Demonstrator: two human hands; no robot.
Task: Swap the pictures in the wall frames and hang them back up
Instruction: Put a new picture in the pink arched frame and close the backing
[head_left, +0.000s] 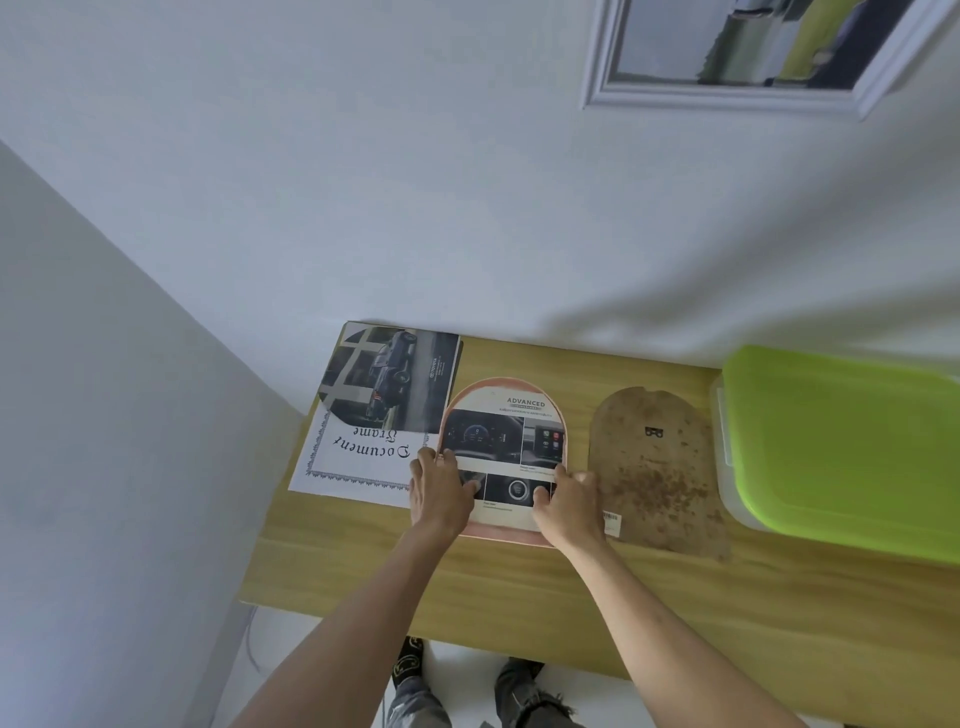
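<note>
Wall frame (769, 52) cropped by top edge, green-lidded box (841, 447) cropped at right, arched picture (506, 441) lower corners hidden under hands, small print illegible

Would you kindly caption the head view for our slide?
Both hands, left hand and right hand, press an arched car-brochure picture into its frame on the wooden table.

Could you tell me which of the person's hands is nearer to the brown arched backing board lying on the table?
The right hand is nearer: it lies on the arched picture's right edge, right beside the brown backing board. The left hand lies on the picture's far, left side.
</note>
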